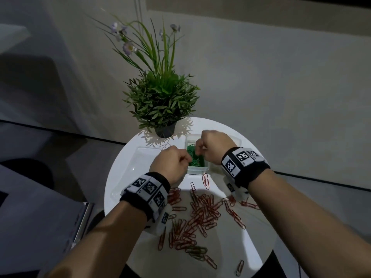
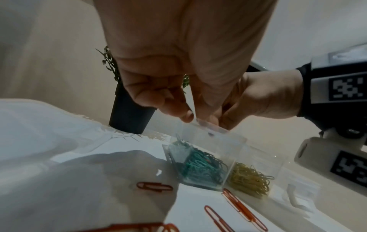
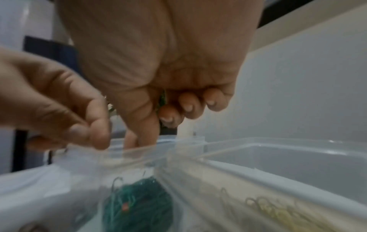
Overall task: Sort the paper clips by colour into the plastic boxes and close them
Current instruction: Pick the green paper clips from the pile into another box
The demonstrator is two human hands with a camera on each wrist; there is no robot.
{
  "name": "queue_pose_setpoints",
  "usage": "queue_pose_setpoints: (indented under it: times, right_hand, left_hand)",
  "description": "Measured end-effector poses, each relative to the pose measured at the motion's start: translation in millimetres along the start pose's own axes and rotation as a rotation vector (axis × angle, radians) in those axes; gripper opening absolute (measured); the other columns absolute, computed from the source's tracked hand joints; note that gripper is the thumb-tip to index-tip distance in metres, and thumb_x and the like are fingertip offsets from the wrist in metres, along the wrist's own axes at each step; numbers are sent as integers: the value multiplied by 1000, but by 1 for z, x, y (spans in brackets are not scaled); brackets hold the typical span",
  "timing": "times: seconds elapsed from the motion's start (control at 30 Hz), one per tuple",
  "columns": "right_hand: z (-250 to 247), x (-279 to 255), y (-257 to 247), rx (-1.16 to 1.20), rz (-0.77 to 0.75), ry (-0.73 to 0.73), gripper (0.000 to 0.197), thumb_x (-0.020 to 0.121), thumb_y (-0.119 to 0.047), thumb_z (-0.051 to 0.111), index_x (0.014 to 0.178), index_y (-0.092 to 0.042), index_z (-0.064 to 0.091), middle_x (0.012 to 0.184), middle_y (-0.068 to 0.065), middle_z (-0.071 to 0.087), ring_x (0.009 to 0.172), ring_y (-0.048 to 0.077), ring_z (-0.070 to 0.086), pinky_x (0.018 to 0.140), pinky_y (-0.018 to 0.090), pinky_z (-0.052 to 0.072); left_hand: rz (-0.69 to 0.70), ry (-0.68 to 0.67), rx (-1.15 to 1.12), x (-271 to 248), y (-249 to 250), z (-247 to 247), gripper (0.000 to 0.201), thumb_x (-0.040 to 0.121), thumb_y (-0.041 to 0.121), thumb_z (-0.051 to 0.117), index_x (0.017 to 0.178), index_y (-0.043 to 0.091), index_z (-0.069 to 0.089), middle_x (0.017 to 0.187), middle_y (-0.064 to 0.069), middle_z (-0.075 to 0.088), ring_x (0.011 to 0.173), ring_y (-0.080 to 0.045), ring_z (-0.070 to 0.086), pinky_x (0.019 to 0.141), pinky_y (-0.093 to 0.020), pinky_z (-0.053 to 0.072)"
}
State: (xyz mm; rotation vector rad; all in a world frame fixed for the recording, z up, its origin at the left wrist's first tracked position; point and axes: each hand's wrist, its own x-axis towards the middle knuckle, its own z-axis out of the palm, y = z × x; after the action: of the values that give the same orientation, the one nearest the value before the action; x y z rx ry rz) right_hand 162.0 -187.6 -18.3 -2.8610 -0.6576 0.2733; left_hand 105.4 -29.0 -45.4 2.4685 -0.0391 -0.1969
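A small clear box [image 1: 197, 170] holding green paper clips [image 2: 202, 166] stands mid-table, its clear lid [image 2: 210, 141] tilted up. My left hand [image 1: 185, 159] has curled fingers, and its thumb and forefinger pinch the lid's top edge [image 2: 196, 121]. From the other side my right hand [image 1: 197, 152] also pinches that edge, its remaining fingers [image 3: 186, 108] curled in. A second clear box with yellow clips [image 2: 250, 180] sits right beside the green one. Red paper clips [image 1: 200, 213] lie loose in a heap on the near half of the round white table [image 1: 251, 247].
A potted plant in a black pot [image 1: 164, 131] stands at the table's far edge, close behind the boxes. A clear shallow tray [image 1: 138, 163] lies to the left. A few dull greenish clips [image 1: 197, 250] lie among the red ones near the front.
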Motion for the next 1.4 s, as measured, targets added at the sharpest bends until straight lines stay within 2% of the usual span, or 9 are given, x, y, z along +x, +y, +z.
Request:
queue_pose_setpoints:
  times: [0.1,0.2,0.4,0.63,0.83,0.97,1.1,1.23,1.4]
  right_hand:
    - [2,1,-12,-300,-69,-167,20,81,-23,57,88,-32,74,96,-7,69,100,19,58,91,35,45]
    - [5,8,-14,-474,-91,-202,19,80,-30,59,94,-28,71,95,-4,68,98,22,59,88,36,36]
    - [11,13,-17,-627,-43,-253,17,82,-31,58,73,-22,48,75,-3,54,90,23,58,90,40,34]
    - [12,14,-12,-495,11,-216,20,78,-40,65,87,-23,68,84,-3,64,94,23,59,90,39,32]
    - [4,8,-6,-241,84,-131,16,85,-32,61,95,-30,73,97,-7,70,100,19,60,93,38,35]
    - [-5,3,0,35,179,-98,9,84,-27,66,85,-27,75,89,-6,72,91,17,62,82,31,50]
    - [-5,1,10,280,278,-51,17,85,-14,63,76,-21,75,75,-6,69,79,14,62,68,25,49]
    - [-2,3,15,226,290,-36,12,88,-21,65,90,-22,76,92,-1,73,90,17,63,78,29,52]
    - [2,9,3,-137,133,-19,20,89,-32,61,107,-34,67,108,-5,67,106,20,60,87,33,45]
  left_hand:
    - [30,-3,37,-3,1,-1,23,91,19,53,101,27,72,105,-1,63,99,-22,58,84,-29,47]
    - [35,-10,73,-4,4,-4,22,90,18,53,100,24,72,106,0,64,100,-22,58,85,-31,48]
    - [39,-20,81,-4,7,-4,21,90,20,53,99,24,72,105,1,65,99,-21,59,84,-33,49]
    - [37,-11,19,-3,3,0,21,90,17,54,99,24,73,103,1,64,98,-22,59,86,-32,48]
    - [46,-14,-21,-7,-1,1,22,90,19,55,101,25,73,103,3,64,99,-20,59,86,-30,48]
    - [27,-6,-44,-6,0,2,21,90,19,56,98,25,73,99,3,61,98,-21,59,88,-31,48]
    - [5,-4,-39,-2,4,3,23,90,17,53,100,25,72,99,0,56,96,-23,58,87,-34,49]
    - [-3,6,-10,0,6,3,21,90,18,55,100,25,71,103,-1,56,97,-23,58,86,-34,50]
    - [-1,-4,-7,-3,7,3,21,91,18,54,102,23,71,107,-4,57,99,-24,57,88,-35,49]
